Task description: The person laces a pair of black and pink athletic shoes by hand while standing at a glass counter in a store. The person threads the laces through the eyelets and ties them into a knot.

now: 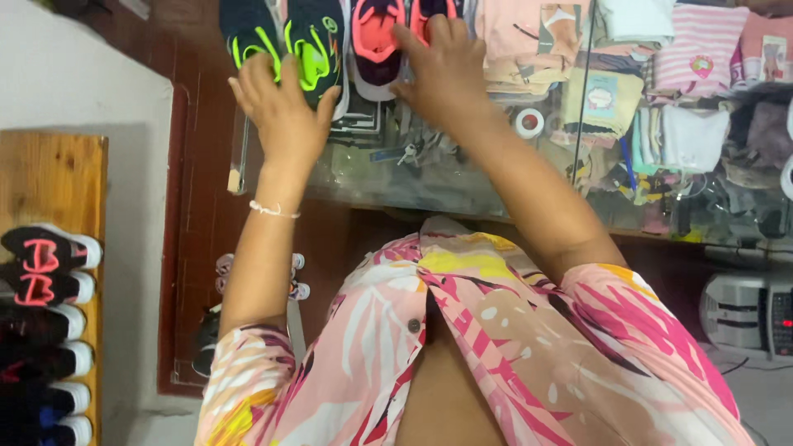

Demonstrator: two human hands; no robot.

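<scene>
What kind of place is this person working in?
Probably a small clothing and shoe shop. Pairs of sports shoes lie on a glass counter, folded garments are stacked beside them, and more shoes line a wooden rack.

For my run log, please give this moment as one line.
left hand: on dark shoe with neon green trim | right hand: on dark shoe with coral pink lining | surface: glass counter

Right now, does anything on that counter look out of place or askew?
Mostly no. The shoes are in pairs: the left hand rests on the dark shoes with green stripes, the right hand on the pink shoes. Only a roll of tape and keys lie loose among the goods.
</scene>
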